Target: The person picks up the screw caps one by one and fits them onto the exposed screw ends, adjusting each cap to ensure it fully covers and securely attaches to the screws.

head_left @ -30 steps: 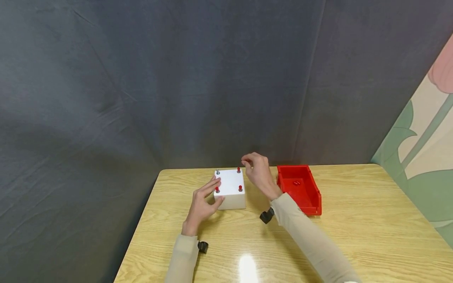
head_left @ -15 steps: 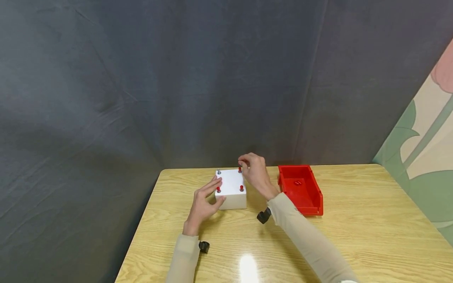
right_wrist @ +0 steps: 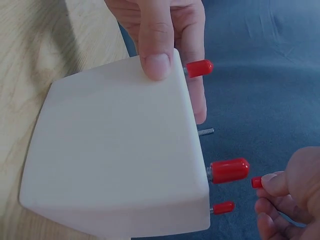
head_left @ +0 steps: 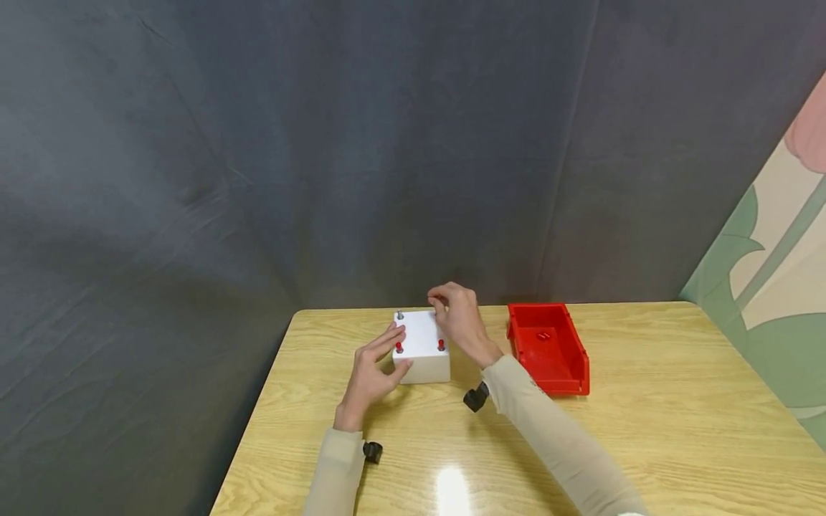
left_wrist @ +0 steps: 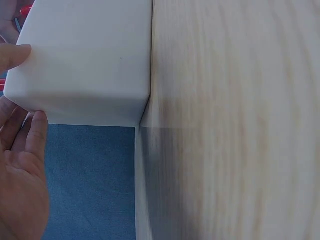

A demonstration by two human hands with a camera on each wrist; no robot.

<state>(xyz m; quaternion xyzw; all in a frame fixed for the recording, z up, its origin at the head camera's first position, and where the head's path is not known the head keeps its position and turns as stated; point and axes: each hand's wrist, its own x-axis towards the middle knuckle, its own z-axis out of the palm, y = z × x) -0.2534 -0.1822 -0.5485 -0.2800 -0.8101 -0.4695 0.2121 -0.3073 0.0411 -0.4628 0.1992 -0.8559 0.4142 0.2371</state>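
A white box (head_left: 419, 334) stands on the table with upright threaded studs at its top corners. Red caps cover three of them, among them the near-left cap (head_left: 399, 347) and near-right cap (head_left: 442, 345). At the far-left corner the stud (head_left: 400, 315) is bare metal. My left hand (head_left: 373, 364) grips the box's left side, thumb on the front face and fingers reaching over the top. Between thumb and fingertip, my right hand (head_left: 457, 314) pinches a small red cap (right_wrist: 256, 182), apart from the bare stud (right_wrist: 206, 132). The right hand hides the far-right capped stud in the head view.
Right of the box lies a red open bin (head_left: 548, 350) with a few small red caps (head_left: 543, 335) on its floor. A dark cloth (head_left: 413, 158) hangs behind the wooden table (head_left: 677, 401). Each wrist wears a small black camera.
My right hand has moved left, from beside the far-right corner to over the box's far edge, carrying the cap. The left hand keeps its hold on the box.
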